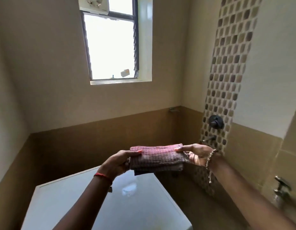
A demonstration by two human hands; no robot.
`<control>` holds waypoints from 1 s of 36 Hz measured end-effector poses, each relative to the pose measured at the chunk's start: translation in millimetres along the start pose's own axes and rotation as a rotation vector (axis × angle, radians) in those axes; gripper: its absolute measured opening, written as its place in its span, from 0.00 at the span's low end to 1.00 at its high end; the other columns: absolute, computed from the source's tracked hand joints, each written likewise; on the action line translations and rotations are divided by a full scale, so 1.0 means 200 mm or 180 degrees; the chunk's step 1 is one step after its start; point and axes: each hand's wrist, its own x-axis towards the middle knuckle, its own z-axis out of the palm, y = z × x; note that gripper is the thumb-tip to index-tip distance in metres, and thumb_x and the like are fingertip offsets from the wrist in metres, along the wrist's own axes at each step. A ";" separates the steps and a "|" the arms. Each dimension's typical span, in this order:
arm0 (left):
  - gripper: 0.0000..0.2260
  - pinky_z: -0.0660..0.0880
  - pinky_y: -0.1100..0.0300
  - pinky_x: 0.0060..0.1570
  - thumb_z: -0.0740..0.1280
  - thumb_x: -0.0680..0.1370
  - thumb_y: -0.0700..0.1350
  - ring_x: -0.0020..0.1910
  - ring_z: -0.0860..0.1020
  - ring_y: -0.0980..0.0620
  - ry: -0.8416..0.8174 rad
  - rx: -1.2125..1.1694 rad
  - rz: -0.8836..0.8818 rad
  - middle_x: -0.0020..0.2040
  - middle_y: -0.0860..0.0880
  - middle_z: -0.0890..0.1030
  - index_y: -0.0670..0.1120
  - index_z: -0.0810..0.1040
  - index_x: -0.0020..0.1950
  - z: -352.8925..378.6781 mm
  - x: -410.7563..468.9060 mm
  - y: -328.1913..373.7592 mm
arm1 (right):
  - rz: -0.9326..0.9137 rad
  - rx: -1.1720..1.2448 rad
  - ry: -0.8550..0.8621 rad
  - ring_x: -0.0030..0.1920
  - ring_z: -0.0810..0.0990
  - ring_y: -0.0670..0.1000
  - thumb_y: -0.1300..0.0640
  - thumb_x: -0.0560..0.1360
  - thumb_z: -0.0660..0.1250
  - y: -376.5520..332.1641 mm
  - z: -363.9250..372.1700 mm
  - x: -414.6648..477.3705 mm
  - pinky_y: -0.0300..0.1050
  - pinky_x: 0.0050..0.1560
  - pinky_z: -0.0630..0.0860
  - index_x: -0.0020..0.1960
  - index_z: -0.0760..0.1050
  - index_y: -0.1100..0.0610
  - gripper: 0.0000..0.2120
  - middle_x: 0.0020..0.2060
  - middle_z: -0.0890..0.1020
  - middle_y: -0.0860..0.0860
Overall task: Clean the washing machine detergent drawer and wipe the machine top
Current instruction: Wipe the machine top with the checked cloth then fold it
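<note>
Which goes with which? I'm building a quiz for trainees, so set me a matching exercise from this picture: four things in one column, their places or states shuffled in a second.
Things
1. checked cloth
2. machine top
3. window
4. mosaic tile strip

Places or states
A. bright, high on the far wall
B. glossy, below the hands
C. running up the right wall
D. folded, held in the air by the left hand and the right hand

Pairs: 1-D, 2-B, 3-A, 4-C.
</note>
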 end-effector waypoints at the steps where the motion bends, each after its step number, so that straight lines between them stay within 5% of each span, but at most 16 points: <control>1: 0.04 0.79 0.61 0.27 0.65 0.75 0.33 0.28 0.82 0.49 -0.0069 0.0019 -0.0035 0.35 0.39 0.83 0.32 0.77 0.46 0.05 0.04 -0.02 | -0.0042 0.0036 0.0053 0.28 0.82 0.49 0.72 0.69 0.67 0.00 -0.06 -0.01 0.37 0.32 0.79 0.43 0.75 0.65 0.05 0.31 0.81 0.57; 16: 0.06 0.80 0.58 0.31 0.65 0.75 0.33 0.33 0.83 0.47 -0.0708 -0.0018 0.0036 0.39 0.38 0.84 0.33 0.78 0.50 0.82 0.89 -0.07 | -0.0525 -0.0173 0.0582 0.31 0.83 0.47 0.72 0.71 0.65 -0.40 -0.99 0.17 0.38 0.34 0.80 0.42 0.78 0.64 0.06 0.31 0.84 0.54; 21: 0.08 0.81 0.56 0.33 0.67 0.73 0.35 0.32 0.83 0.47 -0.0573 -0.0040 0.0005 0.38 0.39 0.84 0.33 0.78 0.51 1.02 1.22 -0.03 | -0.0394 -0.0287 0.0557 0.29 0.82 0.48 0.68 0.56 0.77 -0.61 -1.26 0.33 0.37 0.31 0.78 0.41 0.80 0.64 0.14 0.31 0.84 0.55; 25: 0.07 0.80 0.58 0.30 0.65 0.76 0.36 0.29 0.82 0.49 -0.0477 -0.0087 -0.0034 0.35 0.40 0.83 0.33 0.77 0.50 1.14 1.43 -0.02 | -0.0455 -0.0125 0.0591 0.29 0.83 0.48 0.71 0.70 0.67 -0.74 -1.41 0.47 0.39 0.32 0.80 0.43 0.77 0.67 0.02 0.31 0.84 0.56; 32: 0.05 0.79 0.59 0.27 0.63 0.76 0.35 0.27 0.82 0.49 -0.0224 -0.0204 -0.0018 0.33 0.40 0.83 0.33 0.77 0.46 1.22 1.79 0.03 | -0.0489 -0.0111 0.0410 0.31 0.83 0.47 0.66 0.72 0.67 -0.85 -1.60 0.77 0.38 0.37 0.79 0.41 0.79 0.64 0.04 0.32 0.84 0.54; 36: 0.05 0.78 0.60 0.25 0.63 0.76 0.34 0.25 0.81 0.50 -0.0117 -0.0186 -0.0007 0.30 0.41 0.82 0.33 0.77 0.44 1.24 2.00 0.05 | -0.0366 -0.0007 0.0428 0.27 0.82 0.49 0.72 0.72 0.64 -0.89 -1.70 0.97 0.39 0.30 0.79 0.39 0.76 0.67 0.05 0.28 0.82 0.56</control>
